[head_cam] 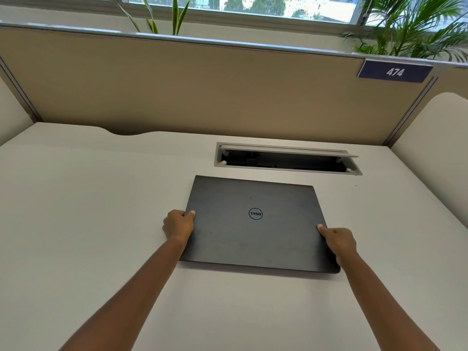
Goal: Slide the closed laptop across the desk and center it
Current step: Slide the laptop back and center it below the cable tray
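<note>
Gripping the closed dark grey rectangular laptop (255, 224) at both side edges, lid down flat on the off-white desk top (76, 211). My left hand (178, 225) clamps the left edge about midway along it, thumb on top of the lid, other fingers curled around the side, hidden from here. My right hand (338, 243) does the same on the right edge, a bit nearer the front corner, thumb tip on the lid. Both hands closed on the laptop, no gap visible.

Laptop sits slightly right of the desk's middle, turned a little clockwise, round logo (255, 214) facing up and reading upside down to me. Its far edge lies just in front of the grey recessed cable tray (288, 171) set into the desk, close but not touching. Tray's flap lid (288, 150) is tilted open; inside is dark, some black shapes there, too dim to say what.

Behind the desk: tan fabric partition panel (177, 84) with a dark blue number plate (395, 71) reading 474 at its upper right. Green potted plants (415, 26) stand beyond the panel, under the window.
</note>
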### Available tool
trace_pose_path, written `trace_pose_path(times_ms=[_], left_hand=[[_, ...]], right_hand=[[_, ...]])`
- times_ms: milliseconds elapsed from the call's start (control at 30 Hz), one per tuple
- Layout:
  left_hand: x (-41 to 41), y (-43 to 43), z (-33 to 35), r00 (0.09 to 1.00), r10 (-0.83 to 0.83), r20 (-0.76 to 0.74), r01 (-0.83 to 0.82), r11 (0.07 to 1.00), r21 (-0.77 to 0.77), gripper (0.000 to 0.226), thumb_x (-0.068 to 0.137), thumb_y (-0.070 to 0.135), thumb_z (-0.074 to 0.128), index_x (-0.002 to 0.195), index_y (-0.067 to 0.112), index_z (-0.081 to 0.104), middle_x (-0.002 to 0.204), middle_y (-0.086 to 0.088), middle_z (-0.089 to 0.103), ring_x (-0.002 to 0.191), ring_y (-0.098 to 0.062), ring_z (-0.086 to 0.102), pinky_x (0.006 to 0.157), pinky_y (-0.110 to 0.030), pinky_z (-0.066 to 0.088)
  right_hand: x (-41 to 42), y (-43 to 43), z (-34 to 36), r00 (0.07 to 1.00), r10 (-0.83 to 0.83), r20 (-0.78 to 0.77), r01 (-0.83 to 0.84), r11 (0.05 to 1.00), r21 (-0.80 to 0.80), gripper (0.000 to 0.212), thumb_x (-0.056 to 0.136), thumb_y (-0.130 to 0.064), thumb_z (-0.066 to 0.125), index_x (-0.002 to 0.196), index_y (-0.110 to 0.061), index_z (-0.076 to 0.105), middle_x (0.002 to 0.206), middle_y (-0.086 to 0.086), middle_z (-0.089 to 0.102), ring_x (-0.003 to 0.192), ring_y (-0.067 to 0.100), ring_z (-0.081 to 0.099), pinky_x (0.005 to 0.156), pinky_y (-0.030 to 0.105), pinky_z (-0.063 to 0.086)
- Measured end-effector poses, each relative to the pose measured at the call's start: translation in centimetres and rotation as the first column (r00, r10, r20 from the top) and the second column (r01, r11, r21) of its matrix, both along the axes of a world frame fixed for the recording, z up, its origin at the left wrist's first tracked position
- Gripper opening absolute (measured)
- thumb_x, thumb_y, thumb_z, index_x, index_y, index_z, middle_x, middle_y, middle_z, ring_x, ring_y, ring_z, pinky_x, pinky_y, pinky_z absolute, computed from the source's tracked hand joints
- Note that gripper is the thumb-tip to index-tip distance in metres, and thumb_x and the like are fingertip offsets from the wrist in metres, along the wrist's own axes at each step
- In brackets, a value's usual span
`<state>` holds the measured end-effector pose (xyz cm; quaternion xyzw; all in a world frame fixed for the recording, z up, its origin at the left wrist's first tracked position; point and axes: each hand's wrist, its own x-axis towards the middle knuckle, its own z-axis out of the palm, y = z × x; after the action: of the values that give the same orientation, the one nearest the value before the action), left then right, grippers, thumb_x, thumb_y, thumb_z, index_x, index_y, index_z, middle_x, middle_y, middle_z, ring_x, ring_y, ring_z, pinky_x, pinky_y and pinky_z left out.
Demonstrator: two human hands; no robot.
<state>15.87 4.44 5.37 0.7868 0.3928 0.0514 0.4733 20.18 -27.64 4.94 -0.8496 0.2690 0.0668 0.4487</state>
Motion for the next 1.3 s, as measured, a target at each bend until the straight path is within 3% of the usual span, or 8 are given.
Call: trace_pose_path(times_ms=[367,467,567,700,800,1100,1233,1300], left_hand=[[-0.4,0.8,1.3,0.991,-0.128,0.032,0.115,0.958,0.261,0.028,0.093,0.011,0.048,0.091,-0.008,0.068,0.106,-0.027,0.069,0.103,-0.044,0.059,0.090,-0.040,0.048],[0.2,0.9,1.8,0.988,-0.153,-0.013,0.153,0.976,0.158,0.045,0.093,0.016,0.052,0.051,0.001,0.044,0.073,-0.030,0.062,0.080,-0.044,0.058,0.083,-0.044,0.049],[0.3,0.5,1.7,0.990,-0.112,-0.092,0.115,0.993,0.037,0.051,0.088,0.016,0.061,0.047,0.009,0.032,0.052,-0.007,0.039,0.070,-0.033,0.050,0.074,-0.041,0.044],[0.1,0.5,1.8,0.995,-0.039,-0.091,0.030,0.994,-0.103,0.024,0.082,0.010,0.070,0.088,-0.011,0.060,0.095,-0.026,0.065,0.113,-0.042,0.057,0.097,-0.044,0.046],[0.2,0.9,1.5,0.992,-0.006,-0.123,-0.012,0.989,-0.148,0.052,0.079,0.008,0.074,0.121,-0.012,0.050,0.129,-0.028,0.055,0.120,-0.041,0.051,0.101,-0.043,0.044],[-0.7,0.9,0.7,0.991,0.042,-0.127,-0.061,0.987,-0.148,0.051,0.079,0.005,0.073,0.120,-0.012,0.049,0.129,-0.028,0.055,0.119,-0.041,0.051,0.099,-0.041,0.045],[-0.9,0.8,0.5,0.991,0.047,-0.126,-0.065,0.988,-0.143,0.046,0.080,0.005,0.072,0.117,-0.013,0.052,0.126,-0.030,0.056,0.117,-0.042,0.052,0.099,-0.043,0.045],[-1.1,0.8,0.3,0.993,0.045,-0.105,-0.060,0.989,-0.135,0.022,0.081,0.006,0.071,0.088,-0.010,0.059,0.113,-0.032,0.061,0.111,-0.044,0.055,0.097,-0.045,0.046]], right_hand=[[-0.1,-0.9,1.3,0.988,0.150,-0.020,-0.150,0.958,-0.243,0.057,0.092,-0.026,0.054,0.043,-0.013,0.028,0.049,0.007,0.036,0.058,0.027,0.043,0.060,0.031,0.032],[-0.1,-0.5,1.5,0.993,0.113,-0.024,-0.115,0.975,-0.188,0.057,0.092,-0.027,0.054,0.042,-0.010,0.032,0.051,0.007,0.039,0.070,0.030,0.047,0.070,0.031,0.035],[-0.1,0.0,1.3,0.996,0.084,-0.035,-0.089,0.984,-0.157,0.057,0.088,-0.024,0.061,0.042,-0.009,0.032,0.049,0.007,0.037,0.065,0.028,0.044,0.060,0.029,0.033],[-0.3,0.0,1.0,0.998,0.023,-0.063,-0.029,0.995,-0.091,0.048,0.084,-0.020,0.068,0.049,-0.005,0.039,0.057,0.008,0.043,0.077,0.030,0.048,0.060,0.030,0.035],[-0.6,-0.1,1.3,0.998,-0.035,-0.059,0.034,0.999,-0.024,0.033,0.081,-0.019,0.072,0.093,0.008,0.059,0.093,0.020,0.057,0.105,0.039,0.054,0.083,0.040,0.044],[-2.0,-0.5,1.0,0.994,-0.086,-0.064,0.087,0.996,0.017,0.044,0.079,-0.015,0.074,0.109,0.013,0.056,0.120,0.028,0.059,0.106,0.039,0.054,0.089,0.041,0.046],[-2.3,-0.7,0.7,0.994,-0.091,-0.063,0.094,0.995,0.044,0.041,0.080,-0.015,0.073,0.106,0.012,0.057,0.106,0.024,0.059,0.107,0.040,0.055,0.080,0.038,0.043],[-2.4,-0.6,0.6,0.996,-0.080,-0.050,0.082,0.996,0.045,0.026,0.081,-0.015,0.072,0.087,0.008,0.060,0.087,0.018,0.056,0.091,0.037,0.055,0.070,0.033,0.039]])
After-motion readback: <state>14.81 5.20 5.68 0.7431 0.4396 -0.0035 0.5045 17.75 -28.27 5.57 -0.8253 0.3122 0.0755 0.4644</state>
